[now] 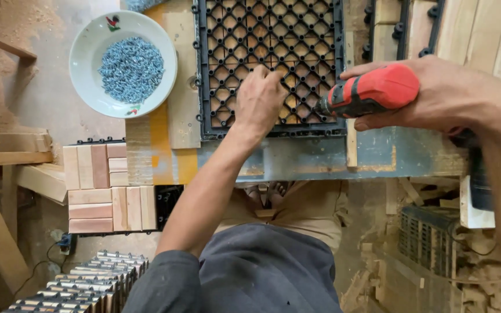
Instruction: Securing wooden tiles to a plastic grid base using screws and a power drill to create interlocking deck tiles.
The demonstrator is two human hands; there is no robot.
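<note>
The left hand rests fingers-down on the black plastic grid, which lies on the workbench with wooden slats showing through its openings. The fingers are pinched together at one cell of the grid, probably on a small screw, though whatever they hold is too small to make out. The right hand is wrapped around a red and black power drill, whose nose points left toward the left hand's fingertips and sits just over the grid's lower right part.

A white bowl heaped with small silvery screws stands to the left of the grid, well within reach. Below the bench, a finished wooden tile lies face up on the left, and a stack of further tiles stands on edge near the bottom of the view.

Judging by this, the fastening of this grid to its slats is under way rather than complete. How many cells already carry screws cannot be told from here. The full bowl suggests plenty of screws are left.
</note>
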